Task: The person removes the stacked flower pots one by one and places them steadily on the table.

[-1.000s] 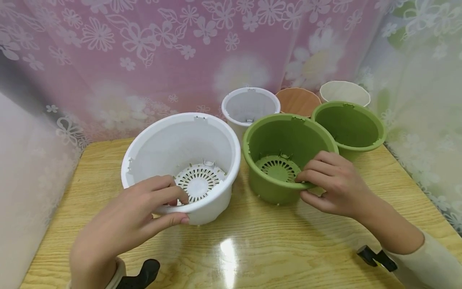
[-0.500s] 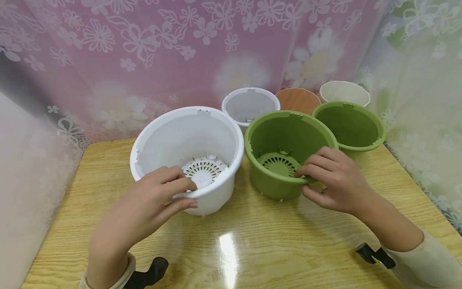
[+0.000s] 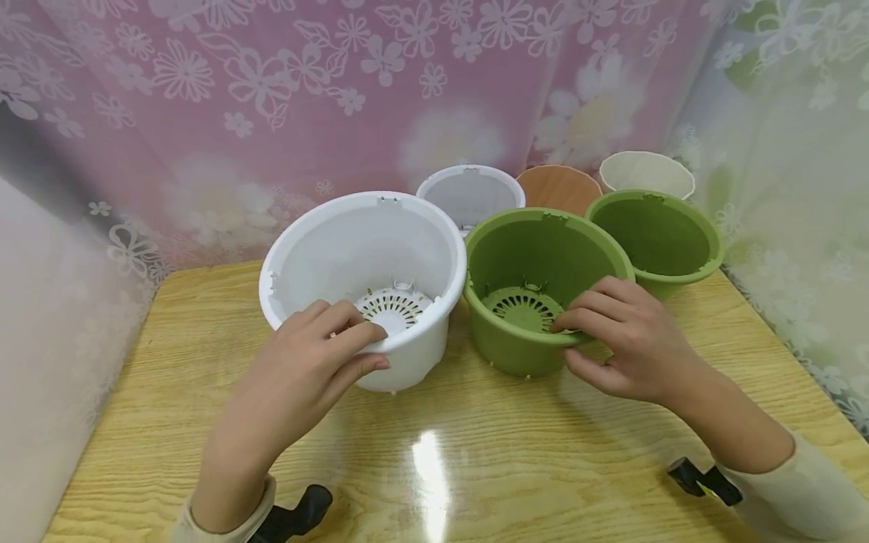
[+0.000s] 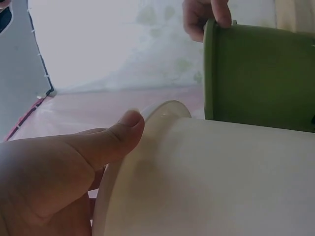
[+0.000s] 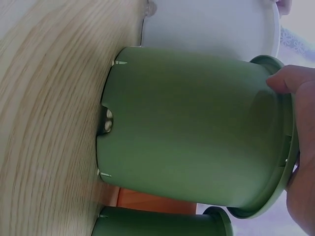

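My left hand (image 3: 308, 366) grips the near rim of a large white plastic flowerpot (image 3: 414, 362), fingers inside and thumb outside. Slots ring the bottom of this pot. To its right, my right hand (image 3: 627, 339) pinches the near right rim of a green flowerpot (image 3: 516, 354), which also has a slotted bottom. The two pots stand side by side, their rims meeting in the head view. In the left wrist view the thumb (image 4: 123, 135) lies along the white pot's outer rim. The right wrist view has the green pot (image 5: 192, 128) with its base at the wooden table.
Behind stand a smaller white pot (image 3: 471, 196), a brown pot (image 3: 560, 188), a cream pot (image 3: 645, 173) and a second green pot (image 3: 658, 234). The wooden table (image 3: 543, 460) reaches back to a pink flowered curtain (image 3: 305, 113).
My left hand has moved the large white flowerpot right and away from me, up beside the green one. My right hand and the green flowerpot have shifted only slightly.
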Demonstrator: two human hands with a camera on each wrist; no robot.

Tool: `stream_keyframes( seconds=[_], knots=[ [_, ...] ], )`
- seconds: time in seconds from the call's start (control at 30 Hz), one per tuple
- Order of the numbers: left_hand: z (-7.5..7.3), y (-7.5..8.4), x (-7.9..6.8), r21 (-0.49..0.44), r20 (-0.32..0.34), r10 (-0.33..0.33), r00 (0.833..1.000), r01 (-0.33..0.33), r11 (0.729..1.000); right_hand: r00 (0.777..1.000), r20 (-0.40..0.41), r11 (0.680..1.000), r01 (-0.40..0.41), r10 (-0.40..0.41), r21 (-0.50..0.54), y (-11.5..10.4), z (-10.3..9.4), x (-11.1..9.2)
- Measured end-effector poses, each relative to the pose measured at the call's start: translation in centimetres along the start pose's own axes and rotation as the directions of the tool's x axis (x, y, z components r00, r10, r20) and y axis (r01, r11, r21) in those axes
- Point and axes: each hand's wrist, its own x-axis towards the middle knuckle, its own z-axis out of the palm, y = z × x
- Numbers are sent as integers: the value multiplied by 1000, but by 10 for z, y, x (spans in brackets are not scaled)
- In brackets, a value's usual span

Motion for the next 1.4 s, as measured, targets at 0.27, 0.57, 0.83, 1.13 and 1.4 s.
stream_keyframes(
  seconds=[0.27, 0.57, 0.83, 1.13, 1.4],
  knots=[
    [7, -7, 5, -17, -54, 42, 998, -43, 999, 999, -33, 1000, -12, 12, 18, -4, 1, 5],
    [11, -10, 8, -38, -77, 33, 996, -36, 999, 999, -51, 999, 2, 0, 36, -5, 2, 8],
    [13, -13, 10, -22, -76, 44, 996, -46, 999, 999, -50, 999, 10, -7, 48, -6, 2, 10],
    [19, -17, 12, -21, -112, 43, 993, -46, 999, 999, -46, 998, 12, -9, 59, -5, 4, 10],
    [23, -18, 13, -31, -129, 24, 991, -28, 999, 999, -38, 999, 6, -4, 49, -5, 6, 7]
  ],
)
